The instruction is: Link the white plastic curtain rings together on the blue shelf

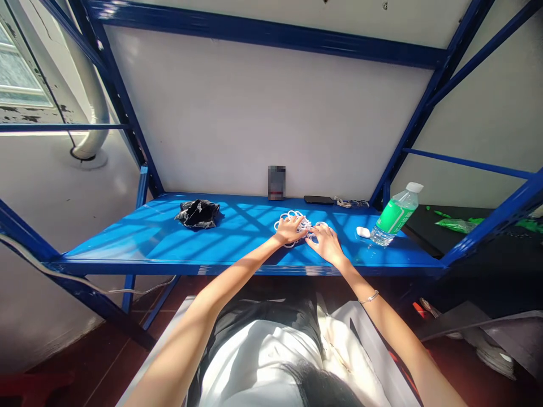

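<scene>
A tangle of white looped cord [292, 215] lies on the blue tabletop [250, 249] near its front edge, at the middle. My left hand [290, 230] reaches over the tangle, its fingers closed on some loops. Close beside it on the right, my right hand [326, 244] has its fingers bent around the right end of the same cord. The hands partly cover the tangle, so the exact finger grip is hard to see. A bracelet [369, 297] circles my right forearm.
Left of the cord sits a crumpled black plastic bag [197, 215]. A phone [276, 182] stands against the wall, near a flat black device [319, 199] and a bundled cable [350, 203]. At right are a small white case [363, 232] and a water bottle [394, 217]. Blue posts [407, 133] frame the table.
</scene>
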`<act>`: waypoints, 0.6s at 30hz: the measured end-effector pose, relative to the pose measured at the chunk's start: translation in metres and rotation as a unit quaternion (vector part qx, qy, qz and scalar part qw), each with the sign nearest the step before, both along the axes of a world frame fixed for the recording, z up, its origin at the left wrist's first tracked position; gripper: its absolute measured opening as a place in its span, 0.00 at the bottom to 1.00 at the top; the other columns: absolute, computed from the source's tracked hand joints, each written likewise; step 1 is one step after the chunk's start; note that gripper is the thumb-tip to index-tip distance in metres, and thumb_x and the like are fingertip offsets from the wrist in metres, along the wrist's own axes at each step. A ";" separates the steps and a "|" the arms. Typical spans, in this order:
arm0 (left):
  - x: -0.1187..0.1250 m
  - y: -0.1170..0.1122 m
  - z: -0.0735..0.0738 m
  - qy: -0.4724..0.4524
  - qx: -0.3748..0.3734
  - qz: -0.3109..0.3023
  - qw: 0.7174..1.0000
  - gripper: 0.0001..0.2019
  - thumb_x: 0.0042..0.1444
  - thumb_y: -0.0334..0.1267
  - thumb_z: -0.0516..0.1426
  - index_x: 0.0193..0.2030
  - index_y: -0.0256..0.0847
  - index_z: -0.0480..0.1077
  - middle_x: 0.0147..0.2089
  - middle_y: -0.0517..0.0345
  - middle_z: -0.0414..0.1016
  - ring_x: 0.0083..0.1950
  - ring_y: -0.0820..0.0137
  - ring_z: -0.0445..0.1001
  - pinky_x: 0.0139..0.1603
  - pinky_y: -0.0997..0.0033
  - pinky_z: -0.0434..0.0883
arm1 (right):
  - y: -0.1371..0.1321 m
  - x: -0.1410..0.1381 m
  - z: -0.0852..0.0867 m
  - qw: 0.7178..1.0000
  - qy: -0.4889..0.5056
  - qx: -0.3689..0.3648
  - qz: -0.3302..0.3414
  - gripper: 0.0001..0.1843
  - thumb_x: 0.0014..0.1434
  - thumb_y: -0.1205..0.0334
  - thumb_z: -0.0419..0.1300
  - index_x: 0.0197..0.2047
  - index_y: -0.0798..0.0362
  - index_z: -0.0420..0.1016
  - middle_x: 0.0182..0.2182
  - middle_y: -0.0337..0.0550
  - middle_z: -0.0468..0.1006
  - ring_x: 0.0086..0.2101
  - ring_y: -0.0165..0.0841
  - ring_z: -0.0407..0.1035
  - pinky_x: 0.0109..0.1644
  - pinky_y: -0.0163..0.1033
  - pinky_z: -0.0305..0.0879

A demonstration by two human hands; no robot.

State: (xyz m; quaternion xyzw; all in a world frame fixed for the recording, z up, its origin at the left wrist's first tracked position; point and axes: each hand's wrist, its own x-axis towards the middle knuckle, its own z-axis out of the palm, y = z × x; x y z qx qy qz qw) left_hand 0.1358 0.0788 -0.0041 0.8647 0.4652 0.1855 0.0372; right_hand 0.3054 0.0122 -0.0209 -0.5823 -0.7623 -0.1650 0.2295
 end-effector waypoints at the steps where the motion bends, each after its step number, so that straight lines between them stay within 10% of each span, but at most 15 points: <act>1: 0.012 -0.001 -0.001 0.002 -0.003 -0.008 1.000 0.32 0.62 0.56 0.46 0.69 0.44 0.51 0.70 0.48 0.55 0.66 0.48 0.58 0.67 0.42 0.51 | -0.001 0.009 -0.002 1.000 0.004 0.012 -0.014 0.19 0.63 0.52 0.53 0.50 0.53 0.73 0.53 0.51 0.74 0.57 0.45 0.61 0.61 0.52 0.55; 6: 0.031 -0.012 0.000 -0.001 0.038 -0.046 0.998 0.29 0.66 0.51 0.41 0.70 0.42 0.48 0.71 0.44 0.51 0.66 0.49 0.59 0.63 0.42 0.58 | -0.003 0.030 -0.008 0.995 0.023 0.048 -0.084 0.18 0.63 0.53 0.51 0.50 0.54 0.72 0.52 0.53 0.73 0.56 0.47 0.62 0.59 0.56 0.54; 11: -0.017 -0.033 0.000 -0.053 0.148 -0.078 0.984 0.21 0.65 0.47 0.46 0.57 0.38 0.67 0.64 0.40 0.61 0.65 0.52 0.60 0.61 0.47 0.63 | -0.005 0.024 -0.007 0.994 0.025 0.077 -0.079 0.20 0.65 0.54 0.47 0.51 0.54 0.71 0.55 0.53 0.70 0.59 0.48 0.57 0.64 0.62 0.44; 18: -0.059 -0.067 -0.004 -0.072 0.052 -0.193 0.977 0.14 0.63 0.46 0.51 0.46 0.40 0.72 0.56 0.46 0.67 0.55 0.57 0.69 0.53 0.56 0.70 | -0.017 0.016 0.008 0.993 0.061 0.089 -0.038 0.17 0.64 0.58 0.47 0.46 0.52 0.74 0.53 0.51 0.72 0.57 0.47 0.59 0.63 0.58 0.49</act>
